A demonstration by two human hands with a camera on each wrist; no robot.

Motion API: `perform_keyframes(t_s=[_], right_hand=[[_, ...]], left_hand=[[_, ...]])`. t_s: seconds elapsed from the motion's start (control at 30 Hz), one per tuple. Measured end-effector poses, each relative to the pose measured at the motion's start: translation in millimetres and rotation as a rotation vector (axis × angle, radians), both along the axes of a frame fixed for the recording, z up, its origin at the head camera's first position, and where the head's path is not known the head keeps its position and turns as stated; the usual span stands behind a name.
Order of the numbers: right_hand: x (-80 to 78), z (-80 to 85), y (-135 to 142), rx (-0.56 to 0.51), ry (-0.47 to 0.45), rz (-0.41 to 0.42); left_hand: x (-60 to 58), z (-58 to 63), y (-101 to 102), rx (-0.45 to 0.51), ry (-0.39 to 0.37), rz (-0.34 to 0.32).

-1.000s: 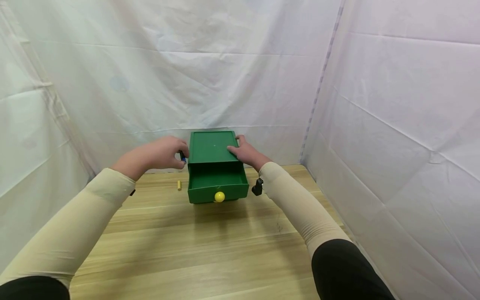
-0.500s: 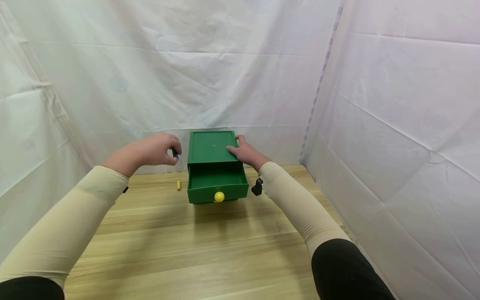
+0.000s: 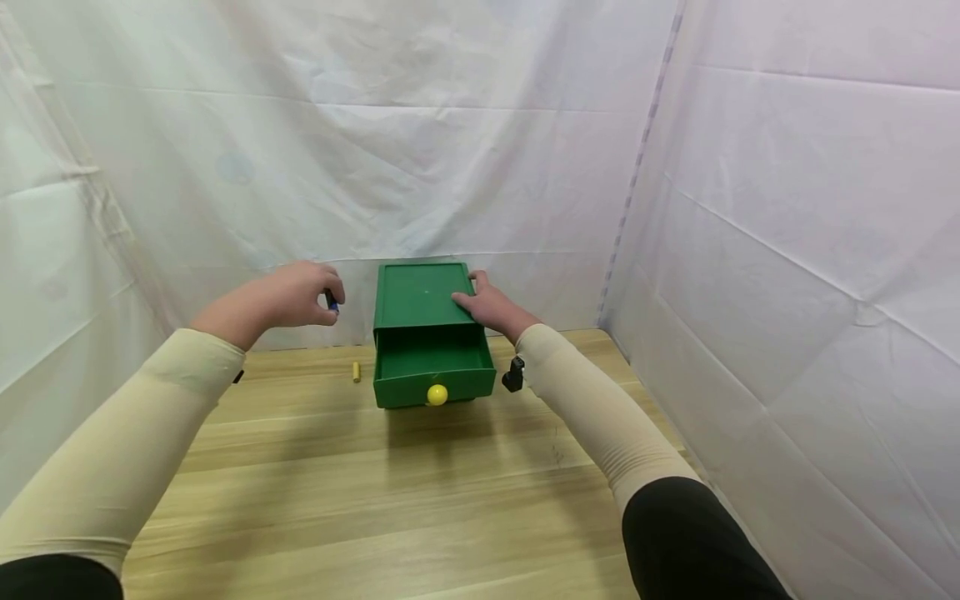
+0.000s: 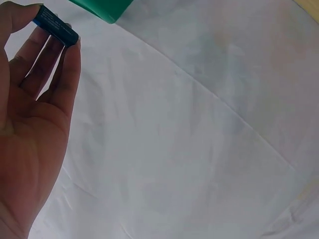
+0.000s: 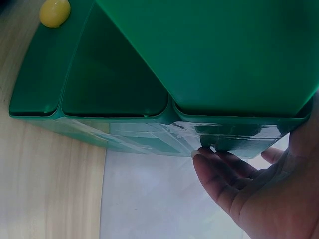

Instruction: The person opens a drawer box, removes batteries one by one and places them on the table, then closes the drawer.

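Note:
My left hand (image 3: 288,296) is raised to the left of the green drawer box (image 3: 423,296). Its thumb and fingertips pinch a small dark blue battery (image 4: 56,25) by the ends, and fine print shows along its side in the left wrist view. The box's drawer (image 3: 435,383) is pulled out toward me, with a yellow round knob (image 3: 437,395) on its front. With thumb on the top and fingers along the right side wall, my right hand (image 3: 493,307) grips the box; the right wrist view shows those fingers (image 5: 219,174) against the taped side.
A short yellow cylinder (image 3: 356,372) stands or lies on the wooden table (image 3: 337,500), left of the drawer. White cloth (image 3: 360,167) hangs behind and along both sides, close behind the box.
My left hand has moved left and slightly up, away from the box, still pinching the battery. The right hand, the box and the drawer stay in place.

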State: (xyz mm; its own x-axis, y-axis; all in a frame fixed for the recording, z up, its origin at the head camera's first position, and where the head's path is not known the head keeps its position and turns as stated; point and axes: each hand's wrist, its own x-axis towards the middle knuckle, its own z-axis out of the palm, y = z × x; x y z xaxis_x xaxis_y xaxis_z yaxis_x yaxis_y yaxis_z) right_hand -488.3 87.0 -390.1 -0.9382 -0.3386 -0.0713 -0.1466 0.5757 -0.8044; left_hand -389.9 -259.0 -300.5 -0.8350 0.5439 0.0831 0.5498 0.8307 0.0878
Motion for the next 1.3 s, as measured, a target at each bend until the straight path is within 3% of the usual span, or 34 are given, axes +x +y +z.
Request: perform_keyframes(t_s=[0.27,0.67,0.97,1.3], right_hand=[[1.0,0.4,-0.6,0.005,0.008,-0.003],[1.1,1.1,-0.7,0.016,0.000,-0.001],[2.2,0.0,-1.5,0.008,0.023,0.013],[1.5,1.0,-1.5,0.025,0.001,-0.012]], left_hand=[[-4.8,-5.2,-6.2,-0.056,0.035,0.002],[-17.1,-11.5,-20.3,-0.033,0.046,0.013],[-20.6,-15.6,-25.1,-0.031,0.093,0.011],[-24.0,-20.5,-27.2,-0.038,0.079,0.002]])
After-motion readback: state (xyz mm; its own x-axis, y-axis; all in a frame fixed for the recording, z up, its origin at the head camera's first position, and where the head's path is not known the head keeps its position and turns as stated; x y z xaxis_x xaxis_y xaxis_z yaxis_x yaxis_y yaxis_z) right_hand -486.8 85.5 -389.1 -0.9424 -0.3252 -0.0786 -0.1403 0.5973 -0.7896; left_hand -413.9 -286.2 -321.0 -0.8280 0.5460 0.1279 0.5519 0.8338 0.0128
